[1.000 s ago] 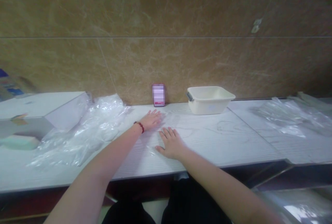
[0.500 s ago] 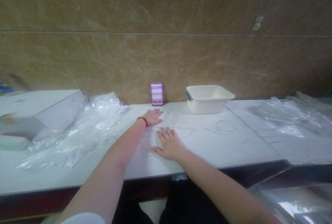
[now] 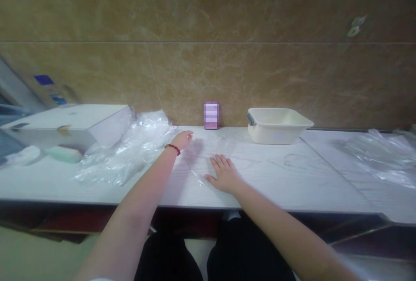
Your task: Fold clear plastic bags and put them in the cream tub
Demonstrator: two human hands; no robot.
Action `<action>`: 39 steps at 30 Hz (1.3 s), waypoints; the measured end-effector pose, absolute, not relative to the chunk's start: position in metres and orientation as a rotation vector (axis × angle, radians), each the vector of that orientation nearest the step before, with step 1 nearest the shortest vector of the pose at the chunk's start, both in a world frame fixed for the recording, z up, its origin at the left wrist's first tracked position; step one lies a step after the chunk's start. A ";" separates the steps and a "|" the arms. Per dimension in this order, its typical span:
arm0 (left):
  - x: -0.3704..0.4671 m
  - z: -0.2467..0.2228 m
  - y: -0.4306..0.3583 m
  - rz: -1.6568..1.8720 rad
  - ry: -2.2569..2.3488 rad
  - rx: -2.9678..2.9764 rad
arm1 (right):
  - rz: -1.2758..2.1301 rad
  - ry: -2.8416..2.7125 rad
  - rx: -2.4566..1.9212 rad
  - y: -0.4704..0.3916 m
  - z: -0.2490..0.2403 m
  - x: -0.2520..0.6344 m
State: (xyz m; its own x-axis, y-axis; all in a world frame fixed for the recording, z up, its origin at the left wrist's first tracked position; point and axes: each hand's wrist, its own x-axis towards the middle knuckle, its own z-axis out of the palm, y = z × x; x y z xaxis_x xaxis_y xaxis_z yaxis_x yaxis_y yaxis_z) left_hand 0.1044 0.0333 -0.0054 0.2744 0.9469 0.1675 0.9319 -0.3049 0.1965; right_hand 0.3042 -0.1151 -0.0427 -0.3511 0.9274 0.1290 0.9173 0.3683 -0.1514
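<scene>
My right hand (image 3: 224, 178) lies flat on the white table, fingers spread, over a thin clear plastic bag (image 3: 196, 177) whose faint edges show on both sides of it. Farther left, my left hand (image 3: 182, 139), with a dark red bead bracelet (image 3: 173, 147) at the wrist, is held just above the tabletop. Its fingers point right, loosely bent, with nothing seen in them. Nearest to it on the left is a heap of clear plastic bags (image 3: 130, 148). A phone (image 3: 211, 116) leans upright against the wall behind my hands.
A cream plastic basin (image 3: 276, 131) with a grey handle stands right of the phone. At the far left are a white box (image 3: 71, 118) and a pale green object (image 3: 64, 154). More clear plastic (image 3: 383, 155) lies at the right. The table's (image 3: 292, 200) front edge runs before my legs.
My left hand has lifted off the flat bag and shifted left towards the plastic heap. My right hand stays flat on the bag. The view has turned slightly left.
</scene>
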 end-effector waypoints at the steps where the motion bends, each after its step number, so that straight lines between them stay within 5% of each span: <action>1: 0.096 -0.005 0.028 0.376 1.864 2.416 | 0.080 -2.436 -1.660 -0.115 -0.043 0.304; 18: 0.078 -0.035 -0.032 0.554 2.167 2.096 | 0.253 -2.396 -1.848 -0.064 0.001 0.246; 39: 0.096 -0.045 -0.035 0.942 1.180 2.059 | 0.309 -2.132 -1.489 -0.054 -0.031 0.252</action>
State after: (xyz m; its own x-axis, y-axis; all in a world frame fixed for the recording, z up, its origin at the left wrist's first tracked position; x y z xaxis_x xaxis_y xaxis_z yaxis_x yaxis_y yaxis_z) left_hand 0.0962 -0.0346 -0.0455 0.3593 0.8876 0.2883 0.4781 -0.4404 0.7599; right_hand 0.2516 -0.0538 -0.0306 -0.2634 0.9227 0.2815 0.8050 0.3710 -0.4629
